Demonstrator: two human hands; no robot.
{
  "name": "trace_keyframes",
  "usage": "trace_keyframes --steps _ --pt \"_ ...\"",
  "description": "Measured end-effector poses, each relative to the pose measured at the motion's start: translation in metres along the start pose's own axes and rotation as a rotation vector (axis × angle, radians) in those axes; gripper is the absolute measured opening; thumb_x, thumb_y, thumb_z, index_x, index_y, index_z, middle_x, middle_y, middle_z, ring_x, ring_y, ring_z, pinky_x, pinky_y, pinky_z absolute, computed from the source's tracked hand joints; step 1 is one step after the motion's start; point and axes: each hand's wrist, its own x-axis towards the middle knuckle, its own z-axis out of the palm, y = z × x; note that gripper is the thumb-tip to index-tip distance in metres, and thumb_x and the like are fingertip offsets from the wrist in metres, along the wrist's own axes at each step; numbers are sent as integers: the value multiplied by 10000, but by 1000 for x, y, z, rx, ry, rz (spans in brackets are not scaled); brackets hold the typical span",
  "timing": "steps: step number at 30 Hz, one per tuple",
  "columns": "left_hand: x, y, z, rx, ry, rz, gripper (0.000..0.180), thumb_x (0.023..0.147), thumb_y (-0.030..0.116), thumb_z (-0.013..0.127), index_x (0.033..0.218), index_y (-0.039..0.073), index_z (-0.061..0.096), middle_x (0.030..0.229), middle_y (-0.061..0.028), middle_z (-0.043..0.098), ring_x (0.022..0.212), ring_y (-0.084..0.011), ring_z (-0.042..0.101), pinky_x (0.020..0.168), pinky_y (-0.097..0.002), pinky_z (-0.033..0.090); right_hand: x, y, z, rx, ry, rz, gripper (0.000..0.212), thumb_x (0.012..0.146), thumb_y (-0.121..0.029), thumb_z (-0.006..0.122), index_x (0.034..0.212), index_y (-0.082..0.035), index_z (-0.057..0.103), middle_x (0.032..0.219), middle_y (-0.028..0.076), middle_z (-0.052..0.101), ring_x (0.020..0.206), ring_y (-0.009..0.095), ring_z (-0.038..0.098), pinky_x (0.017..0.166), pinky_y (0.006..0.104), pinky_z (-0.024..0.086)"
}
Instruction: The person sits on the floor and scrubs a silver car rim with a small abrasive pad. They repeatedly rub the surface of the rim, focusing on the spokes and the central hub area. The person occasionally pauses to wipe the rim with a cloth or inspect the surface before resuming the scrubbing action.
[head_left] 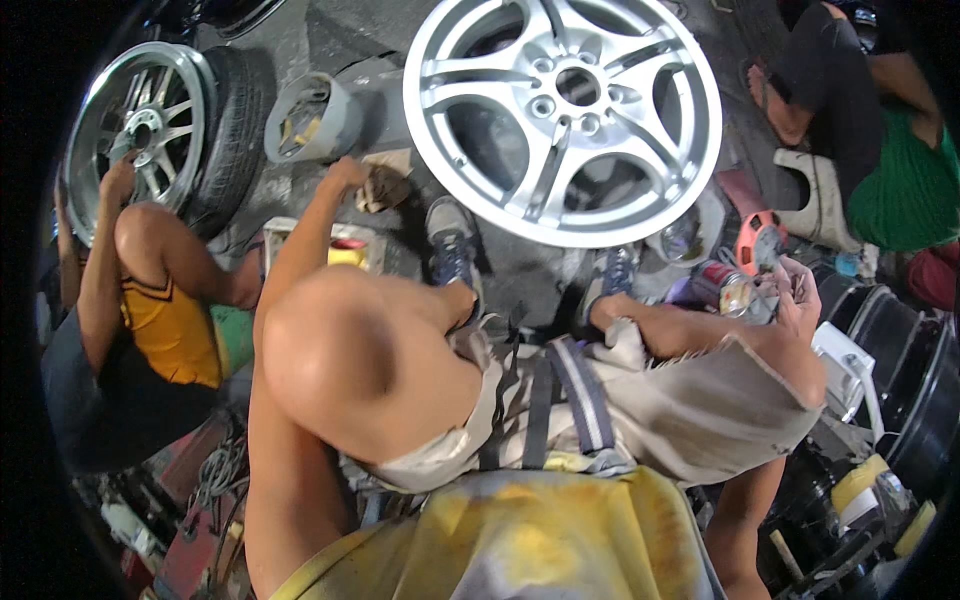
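Note:
A silver spoked wheel rim (545, 185) lies face up in front of my feet. My left hand (347, 176) reaches out past my left knee, its fingers closed at the edge of a crumpled brown piece of paper (385, 182). My right hand (798, 300) is beyond my right knee, fingers bent together around something greyish that I cannot make out. Close by it stand an open tin can (728, 288) and a round red-orange object (760, 242). Part of the right forearm is hidden behind my knee.
At left, another person holds a silver wheel rim (140, 130) beside a tyre (238, 135). A grey bucket (318, 118) holds scraps. A white tray (285, 240) sits behind my left forearm. Another person in green (900, 190) sits at right, near dark rims (915, 370).

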Motion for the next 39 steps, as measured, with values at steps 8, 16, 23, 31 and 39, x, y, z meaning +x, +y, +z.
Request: trace_keyframes --steps 8,16,23,31,39 --pt "-55 16 4 -80 -55 99 415 755 259 681 1023 -52 745 1183 -308 694 1125 -424 684 1009 -471 526 20 -104 99 -338 -1074 279 261 996 -191 681 1184 -14 718 985 57 737 853 109 638 750 276 513" --pt "-217 145 -18 -301 -497 526 391 882 314 767 873 -72 710 819 -180 724 732 -162 643 701 -361 542 3 -26 220 -283 -1566 -83 350 976 -284 720 1242 -56 735 1110 126 757 1008 197 688 935 326 527" --pt "-227 203 29 -718 -771 609 389 951 304 716 1148 -30 696 1146 -118 702 972 -169 634 846 -323 541 -7 -15 249 -99 -1358 -250 363 941 -283 771 1268 -130 738 1238 122 722 1102 254 673 986 381 506" --pt "-230 221 36 -591 -823 666 376 967 296 684 1189 -8 687 1134 -109 704 961 -164 638 843 -317 544 -8 -19 263 -242 -1325 -703 391 833 -164 798 1221 -156 751 1167 148 735 1075 348 680 952 444 513" --pt "-234 232 23 -429 -817 742 369 984 287 651 1230 14 678 1123 -99 705 950 -159 642 840 -310 548 -18 -28 261 -130 -1326 -441 187 842 -92 773 1028 -73 771 884 145 735 821 300 690 763 390 542"
